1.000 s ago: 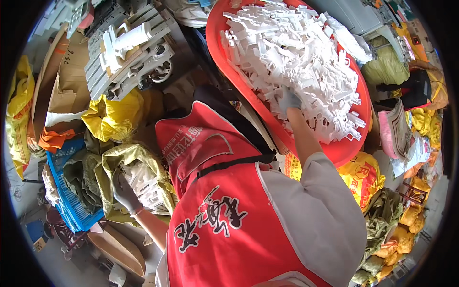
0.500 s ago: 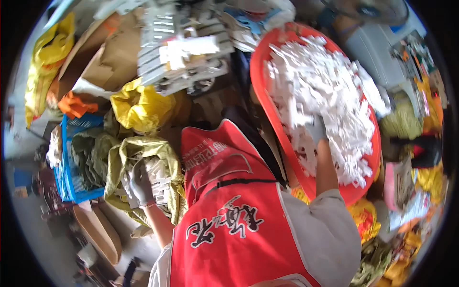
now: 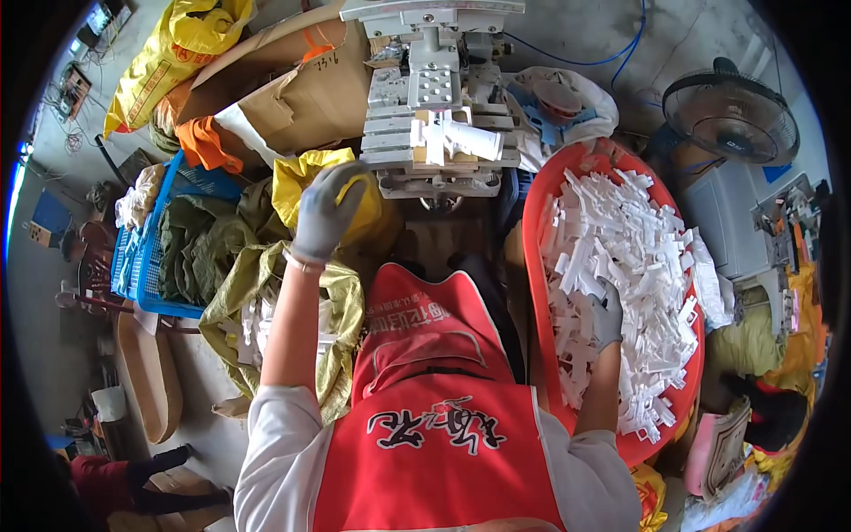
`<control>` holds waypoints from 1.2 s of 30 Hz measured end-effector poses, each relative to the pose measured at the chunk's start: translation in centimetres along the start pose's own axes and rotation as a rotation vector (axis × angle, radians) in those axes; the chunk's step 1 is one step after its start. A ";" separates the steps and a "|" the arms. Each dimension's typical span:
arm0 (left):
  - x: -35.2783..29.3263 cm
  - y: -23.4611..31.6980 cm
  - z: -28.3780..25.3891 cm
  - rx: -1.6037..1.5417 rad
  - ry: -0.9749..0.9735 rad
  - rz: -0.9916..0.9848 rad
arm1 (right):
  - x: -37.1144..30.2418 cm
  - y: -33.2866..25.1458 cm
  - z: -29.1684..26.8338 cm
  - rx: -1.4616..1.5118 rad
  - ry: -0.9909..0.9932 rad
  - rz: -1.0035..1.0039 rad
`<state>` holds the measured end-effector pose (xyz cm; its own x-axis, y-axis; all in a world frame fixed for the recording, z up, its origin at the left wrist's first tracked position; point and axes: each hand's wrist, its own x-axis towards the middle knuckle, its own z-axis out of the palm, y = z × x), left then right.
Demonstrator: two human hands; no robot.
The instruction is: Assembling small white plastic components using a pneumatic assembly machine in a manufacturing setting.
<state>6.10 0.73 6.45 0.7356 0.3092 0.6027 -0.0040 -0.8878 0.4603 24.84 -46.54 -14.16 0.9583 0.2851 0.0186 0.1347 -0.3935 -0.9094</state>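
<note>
My left hand (image 3: pixel 326 215), in a grey glove, is raised over the yellow bag (image 3: pixel 303 177) and the far side of the olive woven sack (image 3: pixel 346 293). Its fingers are apart and nothing shows in them. White plastic parts (image 3: pixel 253 328) lie inside the sack. On the right, a red oval tub (image 3: pixel 532 239) holds a heap of white plastic parts (image 3: pixel 647 346), some shaped like toy pistols. My right hand (image 3: pixel 607 316), also gloved, is down in this heap with its fingers bent at a white plastic part (image 3: pixel 581 285); its grip is partly hidden.
Straight ahead stands a grey metal machine (image 3: pixel 434 75) with a white pistol-shaped part (image 3: pixel 465 139) on its bed. A blue basket (image 3: pixel 146 266) with dark green sacks and a cardboard box (image 3: pixel 310 97) are at the left. A fan (image 3: pixel 731 115) stands at the far right.
My left hand has come up out of the woven sack, forward and to the right. My right hand remains in the tub's heap. The head view has shifted, showing more of the machine.
</note>
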 end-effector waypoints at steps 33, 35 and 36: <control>-21.8 -6.2 -8.5 -0.025 0.317 -0.736 | 12.9 -30.5 14.0 0.015 -0.593 -0.335; -22.8 -5.7 -9.3 0.098 0.300 -0.903 | 13.9 -28.8 13.1 -0.276 -0.551 -0.564; -24.2 -6.3 -9.8 0.170 0.316 -0.910 | 11.9 -30.4 12.1 -0.302 -0.424 -0.704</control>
<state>-18.34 2.15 -4.63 0.1938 0.9557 0.2217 0.5912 -0.2941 0.7510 29.13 -20.64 8.70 0.4612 0.8262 0.3235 0.7782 -0.2014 -0.5949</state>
